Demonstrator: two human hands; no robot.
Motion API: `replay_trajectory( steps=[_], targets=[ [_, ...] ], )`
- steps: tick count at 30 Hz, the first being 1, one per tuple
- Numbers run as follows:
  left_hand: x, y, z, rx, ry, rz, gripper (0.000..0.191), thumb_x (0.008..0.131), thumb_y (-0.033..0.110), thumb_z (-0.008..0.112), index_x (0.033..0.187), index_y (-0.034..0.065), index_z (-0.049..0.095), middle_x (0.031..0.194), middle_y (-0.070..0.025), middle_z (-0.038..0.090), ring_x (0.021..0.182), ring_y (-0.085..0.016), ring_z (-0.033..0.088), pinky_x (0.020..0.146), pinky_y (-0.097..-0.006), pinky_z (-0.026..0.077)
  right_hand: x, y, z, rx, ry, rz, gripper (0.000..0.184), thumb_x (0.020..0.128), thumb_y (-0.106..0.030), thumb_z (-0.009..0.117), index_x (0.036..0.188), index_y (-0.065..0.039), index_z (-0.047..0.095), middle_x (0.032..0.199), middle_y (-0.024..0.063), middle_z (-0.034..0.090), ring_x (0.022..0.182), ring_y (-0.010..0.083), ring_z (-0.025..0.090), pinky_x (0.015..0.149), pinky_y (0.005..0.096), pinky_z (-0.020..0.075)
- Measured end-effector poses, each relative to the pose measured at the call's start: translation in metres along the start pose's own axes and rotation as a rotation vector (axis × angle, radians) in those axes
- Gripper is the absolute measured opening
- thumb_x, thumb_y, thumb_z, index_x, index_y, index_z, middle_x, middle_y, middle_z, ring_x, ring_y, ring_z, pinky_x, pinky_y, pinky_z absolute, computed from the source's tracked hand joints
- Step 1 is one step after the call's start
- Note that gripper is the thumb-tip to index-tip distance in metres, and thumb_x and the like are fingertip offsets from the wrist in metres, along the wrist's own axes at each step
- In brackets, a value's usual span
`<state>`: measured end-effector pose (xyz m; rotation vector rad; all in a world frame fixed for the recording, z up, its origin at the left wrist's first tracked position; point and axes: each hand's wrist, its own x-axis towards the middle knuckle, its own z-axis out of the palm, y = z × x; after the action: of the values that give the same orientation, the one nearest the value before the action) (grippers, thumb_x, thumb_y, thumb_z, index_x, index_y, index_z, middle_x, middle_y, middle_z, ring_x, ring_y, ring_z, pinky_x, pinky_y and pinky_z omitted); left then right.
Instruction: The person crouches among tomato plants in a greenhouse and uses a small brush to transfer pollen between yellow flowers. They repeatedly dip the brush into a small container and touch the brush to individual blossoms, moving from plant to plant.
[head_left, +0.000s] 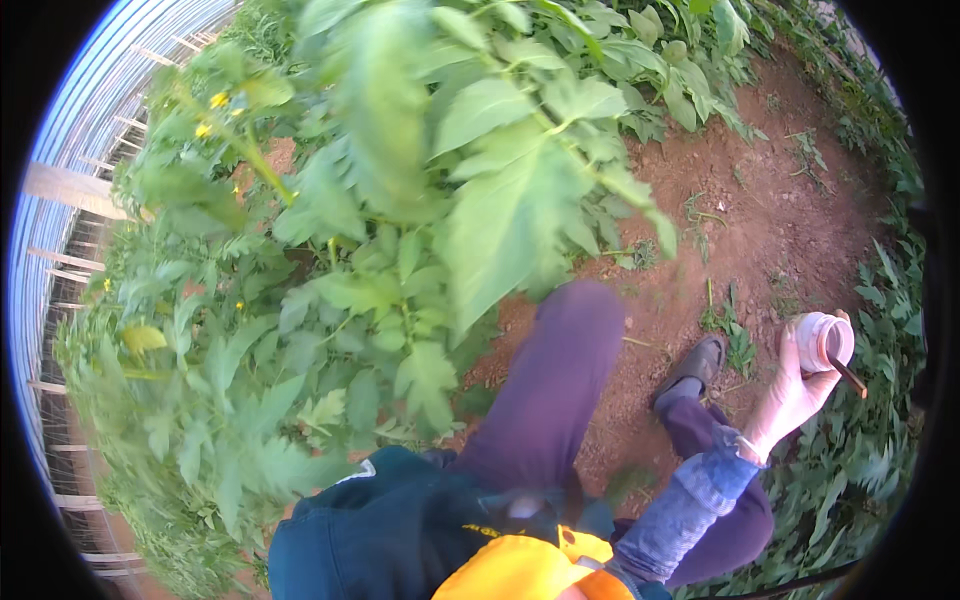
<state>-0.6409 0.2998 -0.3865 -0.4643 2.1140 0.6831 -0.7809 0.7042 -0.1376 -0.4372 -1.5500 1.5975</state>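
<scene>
At the right, my right hand (798, 390) grips a small whitish plastic jar (813, 339). The jar is tilted, with its open mouth towards the right. A thin brown stick (850, 376) juts out of the mouth; its other end is hidden inside. My left hand is out of view. Before me stand leafy tomato plants (405, 300), with small yellow flowers (203, 130) on a stem at the upper left. The nearest large leaf (510, 210) hangs above my bent knee and is blurred.
Bare reddish soil (757, 195) with scattered plucked leaves (739, 346) runs between the plant rows. Another leafy row (847, 495) borders the right side, close to my right hand. Pale posts (67, 189) and bluish sheeting (82, 112) line the far left.
</scene>
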Motion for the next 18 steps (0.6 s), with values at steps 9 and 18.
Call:
replay_trajectory(
  steps=[9,18],
  targets=[
    [-0.012,0.070,0.008,-0.146,0.057,-0.252,0.039,0.089,0.034,0.063,0.106,0.0010,0.074,0.097,-0.0239,0.073,0.092,-0.039,0.071,0.080,-0.0443,0.056,0.093,0.100,0.119,-0.066,-0.101,0.005,0.068,0.080,0.000,0.080,0.140,0.001,0.047,0.150,0.0134,0.049,0.127,0.0231,0.055,0.109,0.0370,0.0457],
    [-0.060,0.115,0.025,-0.357,0.153,-0.324,0.042,0.088,0.037,0.064,0.107,0.0010,0.073,0.096,-0.0252,0.072,0.091,-0.041,0.071,0.079,-0.0453,0.056,0.150,0.020,0.192,0.085,-0.395,-0.010,0.069,0.079,0.000,0.081,0.140,-0.002,0.048,0.150,0.0102,0.049,0.125,0.0199,0.055,0.107,0.0358,0.0463]
  ],
)
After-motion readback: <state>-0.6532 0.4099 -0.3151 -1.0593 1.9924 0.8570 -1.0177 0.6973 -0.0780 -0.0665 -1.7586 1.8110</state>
